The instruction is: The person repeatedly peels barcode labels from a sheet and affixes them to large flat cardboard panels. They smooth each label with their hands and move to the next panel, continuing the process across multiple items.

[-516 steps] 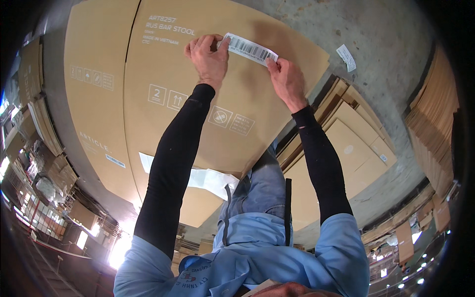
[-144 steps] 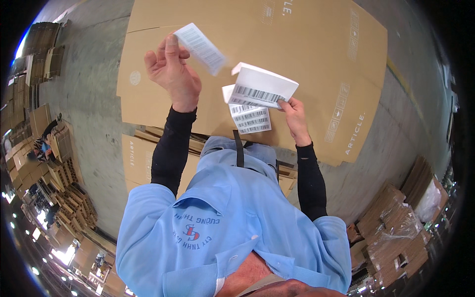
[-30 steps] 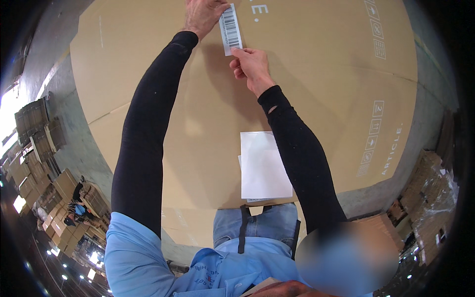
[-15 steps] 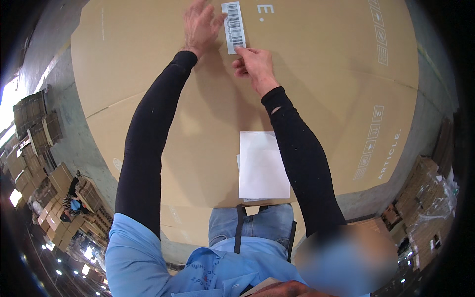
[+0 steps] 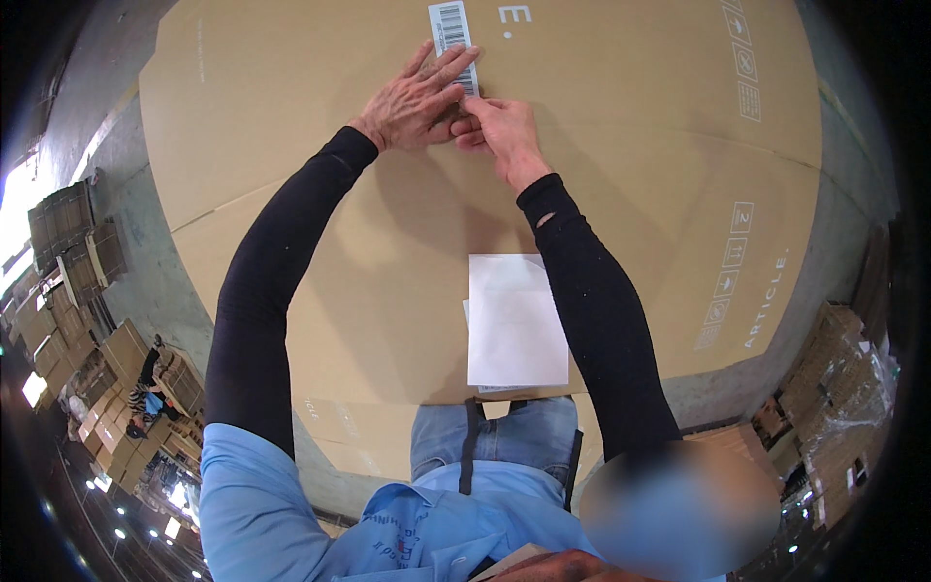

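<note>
Leaning over the big flattened cardboard carton (image 5: 320, 194), I have a long white barcode label (image 5: 449, 29) lying on its upper panel, beside the printed lettering. My left hand (image 5: 412, 97) lies open and flat, fingers spread across the label's lower half, pressing it down. My right hand (image 5: 499, 126) is loosely curled, fingertips pinched at the label's bottom end, though I cannot tell whether they grip any backing. The label looks mostly stuck; its lower end seems left to smooth. A white label sheet (image 5: 516, 325) lies near my waist, untouched.
</note>
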The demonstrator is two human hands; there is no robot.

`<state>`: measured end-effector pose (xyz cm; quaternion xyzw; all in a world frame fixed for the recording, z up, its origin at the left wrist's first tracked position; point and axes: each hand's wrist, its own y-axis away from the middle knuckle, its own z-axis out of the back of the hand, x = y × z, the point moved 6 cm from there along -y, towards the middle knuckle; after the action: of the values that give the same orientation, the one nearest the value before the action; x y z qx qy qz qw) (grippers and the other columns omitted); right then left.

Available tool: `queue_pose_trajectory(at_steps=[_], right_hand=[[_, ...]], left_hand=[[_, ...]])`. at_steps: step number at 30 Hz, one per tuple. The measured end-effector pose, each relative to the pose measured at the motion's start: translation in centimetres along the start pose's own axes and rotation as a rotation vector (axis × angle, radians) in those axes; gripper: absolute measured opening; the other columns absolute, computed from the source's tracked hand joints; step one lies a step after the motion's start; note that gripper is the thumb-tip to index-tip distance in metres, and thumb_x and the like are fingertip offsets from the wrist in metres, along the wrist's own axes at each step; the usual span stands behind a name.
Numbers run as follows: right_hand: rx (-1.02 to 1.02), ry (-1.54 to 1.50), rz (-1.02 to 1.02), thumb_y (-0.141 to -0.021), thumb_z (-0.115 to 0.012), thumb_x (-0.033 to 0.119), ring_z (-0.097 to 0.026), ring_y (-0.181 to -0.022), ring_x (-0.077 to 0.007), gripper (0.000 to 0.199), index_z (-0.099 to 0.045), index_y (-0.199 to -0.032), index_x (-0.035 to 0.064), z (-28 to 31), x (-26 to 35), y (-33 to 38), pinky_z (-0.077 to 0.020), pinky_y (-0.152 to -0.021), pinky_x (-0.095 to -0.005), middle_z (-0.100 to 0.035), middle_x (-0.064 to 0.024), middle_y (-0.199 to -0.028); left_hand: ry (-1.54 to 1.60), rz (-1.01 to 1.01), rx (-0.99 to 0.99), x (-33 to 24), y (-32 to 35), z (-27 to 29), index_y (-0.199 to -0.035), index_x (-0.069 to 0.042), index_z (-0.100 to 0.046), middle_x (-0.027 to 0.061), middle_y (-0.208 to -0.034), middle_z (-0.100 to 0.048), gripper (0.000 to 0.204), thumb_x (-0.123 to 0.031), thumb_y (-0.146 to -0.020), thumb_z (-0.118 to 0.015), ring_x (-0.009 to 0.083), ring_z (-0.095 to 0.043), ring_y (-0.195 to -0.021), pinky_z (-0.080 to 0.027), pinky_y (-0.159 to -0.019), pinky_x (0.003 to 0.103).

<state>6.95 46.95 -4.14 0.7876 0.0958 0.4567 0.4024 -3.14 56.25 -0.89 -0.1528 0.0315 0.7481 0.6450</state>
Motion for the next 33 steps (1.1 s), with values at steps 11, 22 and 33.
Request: queue_pose_trajectory(at_steps=[11, 22, 33], right_hand=[[-0.449, 0.404, 0.608, -0.095, -0.069, 0.022, -0.063, -0.073, -0.0099, 0.025, -0.069, -0.102, -0.0015, 10.3, 2.6, 4.7, -0.0516, -0.064, -0.0259, -0.067, -0.0033, -0.08], [-0.529, 0.964, 1.004, -0.087, -0.072, 0.014, -0.062, -0.088, -0.0253, 0.021, -0.069, -0.106, 0.0065, 18.0, 1.3, 7.9, -0.0517, -0.076, -0.0372, -0.061, -0.0091, -0.101], [-0.551, 1.112, 1.152, -0.085, -0.074, 0.023, -0.06, -0.096, -0.0302, 0.026, -0.069, -0.105, 0.0071, 17.1, 1.7, 8.0, -0.0501, -0.082, -0.0421, -0.061, -0.0102, -0.102]], left_hand=[[-0.029, 0.109, 0.134, -6.1, 3.4, -0.5, -0.107, -0.006, -0.057, 0.0265, -0.16, -0.024, 0.061, -0.064, -0.092, -0.051, 0.0402, -0.021, -0.151, -0.018, -0.123, 0.053], [-0.203, 0.266, -0.126, 3.8, -4.4, 0.2, -0.112, 0.001, -0.063, 0.0291, -0.156, -0.031, 0.063, -0.059, -0.095, -0.053, 0.0426, -0.029, -0.145, -0.022, -0.117, 0.059], [-0.204, 0.39, -0.03, -3.2, -3.9, -2.4, -0.113, -0.002, -0.064, 0.0284, -0.161, -0.021, 0.068, -0.065, -0.096, -0.044, 0.044, -0.018, -0.15, -0.014, -0.12, 0.061]])
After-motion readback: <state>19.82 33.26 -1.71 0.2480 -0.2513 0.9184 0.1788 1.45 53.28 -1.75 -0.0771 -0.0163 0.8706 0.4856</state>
